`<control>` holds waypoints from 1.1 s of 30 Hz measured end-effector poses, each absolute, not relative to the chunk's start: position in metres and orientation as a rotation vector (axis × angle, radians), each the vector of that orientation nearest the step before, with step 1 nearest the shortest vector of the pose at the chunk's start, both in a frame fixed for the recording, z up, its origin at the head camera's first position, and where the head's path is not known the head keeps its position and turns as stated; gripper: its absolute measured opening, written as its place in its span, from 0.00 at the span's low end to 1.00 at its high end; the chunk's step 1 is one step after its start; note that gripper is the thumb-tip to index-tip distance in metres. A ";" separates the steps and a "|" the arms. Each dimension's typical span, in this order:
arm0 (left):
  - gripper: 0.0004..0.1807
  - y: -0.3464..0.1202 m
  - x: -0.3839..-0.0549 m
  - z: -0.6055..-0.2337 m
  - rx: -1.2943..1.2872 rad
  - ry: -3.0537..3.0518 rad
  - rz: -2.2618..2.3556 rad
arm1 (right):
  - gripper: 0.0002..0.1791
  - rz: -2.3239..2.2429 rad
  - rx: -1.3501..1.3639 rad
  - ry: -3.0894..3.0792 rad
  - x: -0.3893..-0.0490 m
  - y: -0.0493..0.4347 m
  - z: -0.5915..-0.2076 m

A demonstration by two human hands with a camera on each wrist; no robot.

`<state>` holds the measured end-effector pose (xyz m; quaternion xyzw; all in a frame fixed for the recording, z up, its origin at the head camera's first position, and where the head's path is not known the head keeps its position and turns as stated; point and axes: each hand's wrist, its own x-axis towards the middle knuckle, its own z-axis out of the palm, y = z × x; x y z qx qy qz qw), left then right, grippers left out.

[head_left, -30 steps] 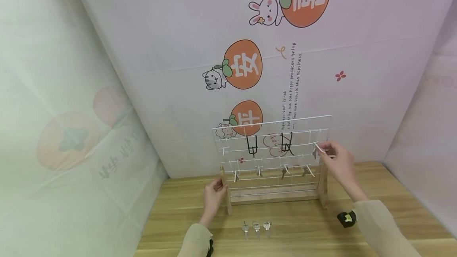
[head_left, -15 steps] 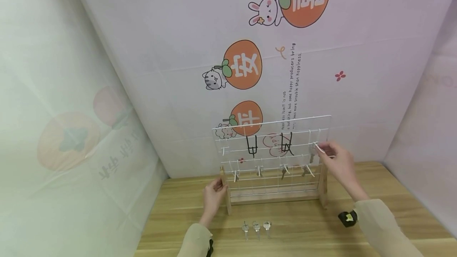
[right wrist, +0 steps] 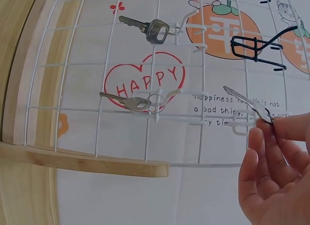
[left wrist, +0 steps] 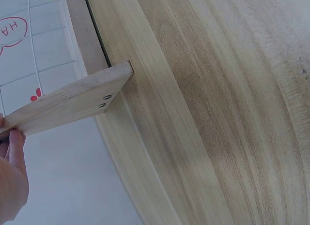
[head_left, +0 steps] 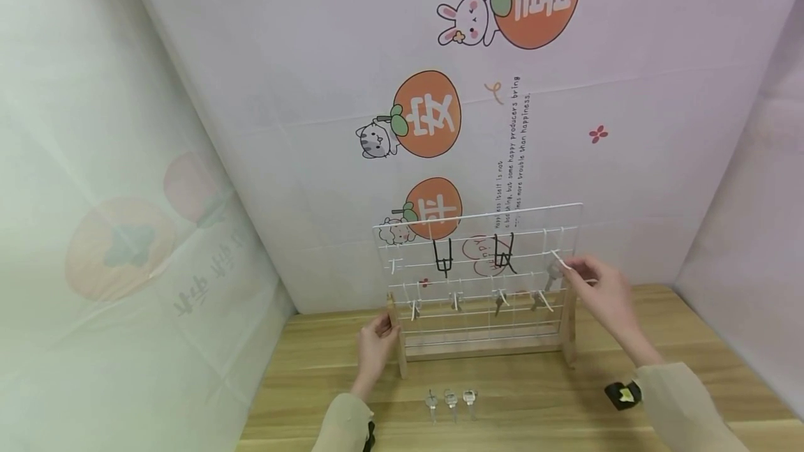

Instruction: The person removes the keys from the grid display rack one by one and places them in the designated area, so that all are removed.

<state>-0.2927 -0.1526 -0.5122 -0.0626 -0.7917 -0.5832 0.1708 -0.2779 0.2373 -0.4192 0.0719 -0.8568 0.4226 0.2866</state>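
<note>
My right hand (head_left: pixel 606 295) pinches a silver key (right wrist: pixel 247 103) by its small ring, between thumb and fingertips, with the blade pointing away. In the head view this key hangs at the rack's upper right, and my fingertips are right at the end of a white hook (head_left: pixel 561 260). My left hand (head_left: pixel 375 349) grips the left wooden upright (left wrist: pixel 63 97) of the white wire grid rack (head_left: pixel 477 217), thumb and fingers on either side. Several other keys (right wrist: pixel 156 31) hang from white hooks in the row below.
Three keys (head_left: pixel 451 400) lie side by side on the wooden table (head_left: pixel 527 417) before the rack. Two black hooks (head_left: pixel 443 257) and a bare white hook (head_left: pixel 394 265) sit on the upper grid. A printed cloth (head_left: pixel 301 180) stands behind.
My right hand has shifted slightly right and down, toward the hook's tip, and the key has swung out to show more broadly. My left hand stays on the upright.
</note>
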 end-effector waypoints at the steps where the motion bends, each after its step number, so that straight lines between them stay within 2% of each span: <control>1: 0.18 -0.152 -0.291 -0.511 -0.186 -2.247 -1.650 | 0.12 1.130 0.199 -2.293 -0.276 0.238 -0.419; 6: 0.17 -0.153 -0.294 -0.515 -0.161 -2.254 -1.647 | 0.10 1.118 0.227 -2.293 -0.270 0.239 -0.417; 15: 0.18 -0.159 -0.316 -0.548 -0.113 -2.240 -1.642 | 0.09 1.110 0.225 -2.293 -0.259 0.242 -0.412; 33: 0.17 -0.160 -0.317 -0.549 -0.130 -2.231 -1.632 | 0.06 1.035 0.232 -2.304 -0.245 0.238 -0.419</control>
